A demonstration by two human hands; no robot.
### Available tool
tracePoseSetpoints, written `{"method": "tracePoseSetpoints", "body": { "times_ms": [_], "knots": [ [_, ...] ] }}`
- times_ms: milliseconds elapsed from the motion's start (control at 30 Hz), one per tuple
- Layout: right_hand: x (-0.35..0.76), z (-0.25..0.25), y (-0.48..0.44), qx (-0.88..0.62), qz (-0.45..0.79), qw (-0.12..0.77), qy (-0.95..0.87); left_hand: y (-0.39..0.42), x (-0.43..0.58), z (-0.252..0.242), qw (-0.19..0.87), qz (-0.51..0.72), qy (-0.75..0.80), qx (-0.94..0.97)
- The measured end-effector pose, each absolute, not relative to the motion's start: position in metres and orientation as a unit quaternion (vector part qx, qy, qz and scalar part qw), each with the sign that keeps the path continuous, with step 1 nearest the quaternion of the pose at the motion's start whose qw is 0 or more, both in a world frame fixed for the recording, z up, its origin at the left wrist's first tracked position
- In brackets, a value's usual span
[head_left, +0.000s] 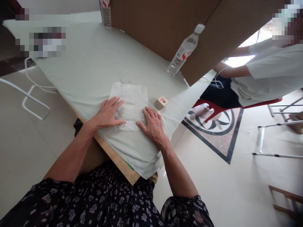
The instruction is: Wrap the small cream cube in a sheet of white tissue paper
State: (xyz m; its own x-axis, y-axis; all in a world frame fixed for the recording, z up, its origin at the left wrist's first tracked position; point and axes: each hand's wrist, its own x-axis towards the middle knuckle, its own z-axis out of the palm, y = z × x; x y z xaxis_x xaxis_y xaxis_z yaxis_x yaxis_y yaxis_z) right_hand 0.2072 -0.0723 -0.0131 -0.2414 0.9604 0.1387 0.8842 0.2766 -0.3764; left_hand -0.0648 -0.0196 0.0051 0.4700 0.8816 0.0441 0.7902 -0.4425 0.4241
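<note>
A sheet of bubble wrap lies flat on the cloth-covered table in front of me, with crease lines running across it. My left hand rests on its left side, fingers spread. On the right edge lies my right hand, palm down, its thumb apart from the other fingers. A small printed cardboard box sits just beyond my right fingertips, apart from the hand and the wrap.
A water bottle stands before a big brown cardboard panel; another bottle is at its far left end. A person in a white shirt sits at right. Metal frames stand on the floor.
</note>
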Motion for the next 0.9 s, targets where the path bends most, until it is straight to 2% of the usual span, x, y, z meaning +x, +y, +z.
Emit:
{"method": "tracePoseSetpoints", "body": {
  "times_ms": [100, 467, 567, 733, 800, 900],
  "knots": [
    [0.207, -0.015, -0.07, -0.592, 0.107, 0.175, -0.779, -0.029, -0.061, 0.001, 0.16, 0.158, 0.508, 0.831],
    [0.209, -0.018, -0.071, -0.592, 0.102, 0.205, -0.772, -0.029, -0.071, -0.007, 0.187, 0.114, 0.494, 0.841],
    [0.215, -0.017, -0.074, -0.598, 0.109, 0.267, -0.748, -0.028, -0.073, -0.006, 0.19, 0.11, 0.492, 0.843],
    [0.244, -0.003, -0.058, -0.599, 0.079, 0.433, -0.669, -0.03, -0.075, -0.005, 0.195, 0.111, 0.485, 0.845],
    [0.256, -0.003, -0.039, -0.632, 0.052, 0.443, -0.634, -0.031, -0.075, -0.004, 0.194, 0.109, 0.494, 0.84],
    [0.268, -0.013, -0.008, -0.678, 0.066, 0.409, -0.607, -0.032, -0.073, -0.002, 0.192, 0.093, 0.509, 0.834]
  ]
}}
